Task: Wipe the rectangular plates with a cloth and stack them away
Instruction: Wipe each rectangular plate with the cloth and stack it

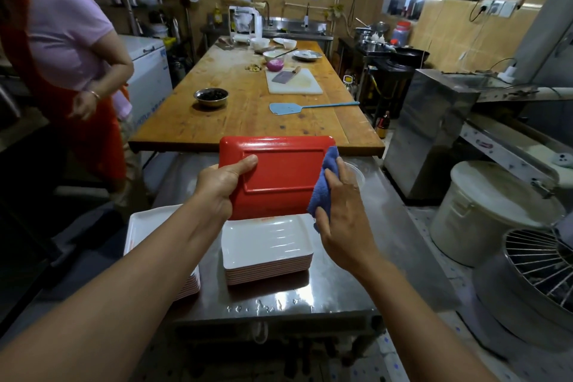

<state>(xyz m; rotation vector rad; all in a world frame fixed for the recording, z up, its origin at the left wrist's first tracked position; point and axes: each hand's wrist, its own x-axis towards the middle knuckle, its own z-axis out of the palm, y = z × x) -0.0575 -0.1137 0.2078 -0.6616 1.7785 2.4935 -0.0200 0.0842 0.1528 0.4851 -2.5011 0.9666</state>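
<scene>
Two hands share the work: the left hand (220, 183) grasps the red plate (279, 177) by its left short edge, thumb laid across the underside and fingers hidden behind, holding it up above the steel surface (310, 295). The right hand (338, 211) clutches a blue cloth (325, 183) against the plate's right edge. The plate looks like rigid moulded plastic, light enough for a one-handed grip, and its glossy finish is likely slick when damp, so holding at the rim, where the raised lip gives the fingers a stop, seems safest. The cloth is soft and folds around the edge. Below sit a stack of plates (266, 257), white face up, and a second stack (148, 226) to its left.
</scene>
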